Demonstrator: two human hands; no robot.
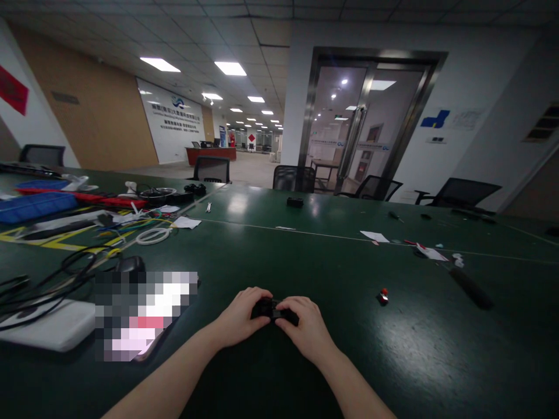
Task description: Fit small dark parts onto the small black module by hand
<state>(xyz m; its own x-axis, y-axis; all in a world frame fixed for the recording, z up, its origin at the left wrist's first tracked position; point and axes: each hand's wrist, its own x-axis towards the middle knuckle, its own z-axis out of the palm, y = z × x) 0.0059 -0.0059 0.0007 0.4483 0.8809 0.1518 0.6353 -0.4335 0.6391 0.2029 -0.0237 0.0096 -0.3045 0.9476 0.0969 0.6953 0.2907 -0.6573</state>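
Low over the near middle of the dark green table, both hands hold one small black part. My left hand is closed on its left end, thumb at the near side and fingers at the far side. The right end is pinched the same way by my right hand. Fingers cover much of the part, so its exact kind cannot be made out. A blurred-out device like a phone lies to the left of my left hand. Off to the right sits a small red and orange piece.
At left are a white box, black cables, a white coil and blue trays. A black block sits farther back. Toward the right lie a dark-handled tool and paper scraps. Chairs line the far edge.
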